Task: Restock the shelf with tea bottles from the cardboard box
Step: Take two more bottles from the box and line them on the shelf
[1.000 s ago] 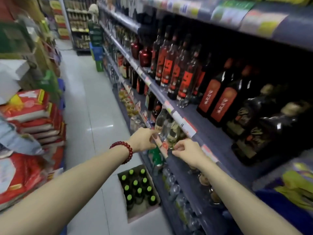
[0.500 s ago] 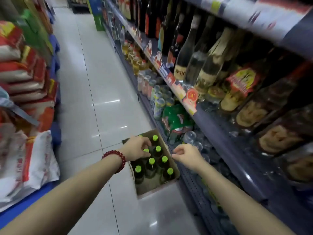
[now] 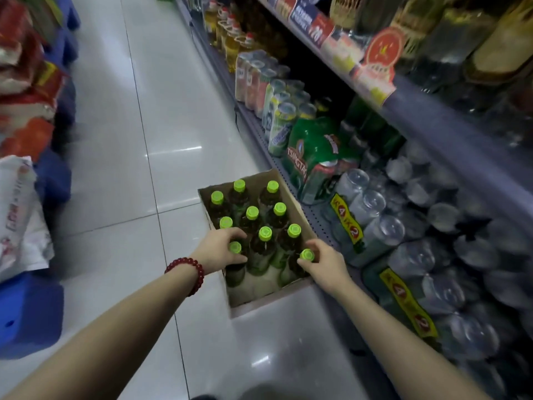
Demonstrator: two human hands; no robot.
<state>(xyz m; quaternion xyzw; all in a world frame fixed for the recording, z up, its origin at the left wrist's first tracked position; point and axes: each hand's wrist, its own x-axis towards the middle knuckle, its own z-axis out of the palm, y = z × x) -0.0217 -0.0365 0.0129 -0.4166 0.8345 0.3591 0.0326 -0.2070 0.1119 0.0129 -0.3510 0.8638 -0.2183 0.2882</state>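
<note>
From my feed, the left hand (image 3: 219,249) covers the neck of the near-left tea bottle (image 3: 235,267), so I can't tell how firmly it grips. The right hand (image 3: 324,262) hides the shoulder of the near-right bottle (image 3: 306,255) the same way. At 6 o'clock the cardboard box (image 3: 291,194) has its near wall partly masked by both wrists. Toward 3 o'clock the shrink-wrapped clear bottles (image 3: 432,255) smear into blur, labels unreadable. At 9 o'clock the sacks (image 3: 20,215) are cut by the frame edge. At 1 o'clock the upper shelf (image 3: 427,111) bottles are cropped, only their lower parts showing.
</note>
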